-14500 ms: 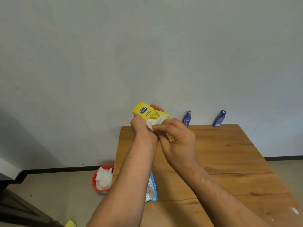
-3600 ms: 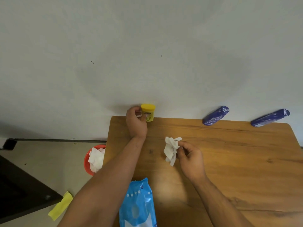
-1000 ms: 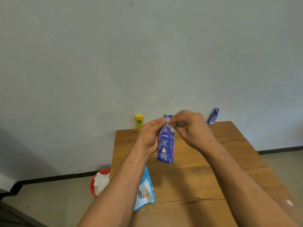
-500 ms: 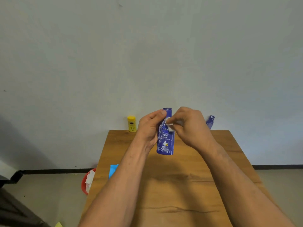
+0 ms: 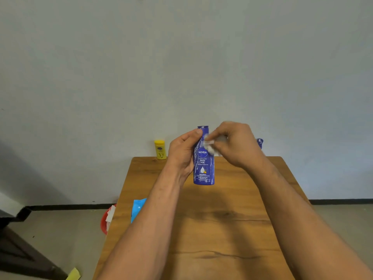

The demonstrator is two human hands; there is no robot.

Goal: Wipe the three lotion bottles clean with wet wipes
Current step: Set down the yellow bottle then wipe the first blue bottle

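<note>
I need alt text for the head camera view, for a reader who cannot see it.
A person's left hand holds a blue lotion bottle upright over a wooden table while the right hand holds a wet wipe against its upper part. A yellow bottle and part of another blue bottle show at the far edge.

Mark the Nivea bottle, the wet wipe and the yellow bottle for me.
Nivea bottle (image 5: 203, 170), head view, lower front label.
wet wipe (image 5: 211, 148), head view, bunched white part against the bottle.
yellow bottle (image 5: 160, 150), head view, middle of body.

Pale grey wall (image 5: 181, 67), black skirting (image 5: 66, 207), wooden table (image 5: 222, 229), beige floor (image 5: 60, 235)
</note>
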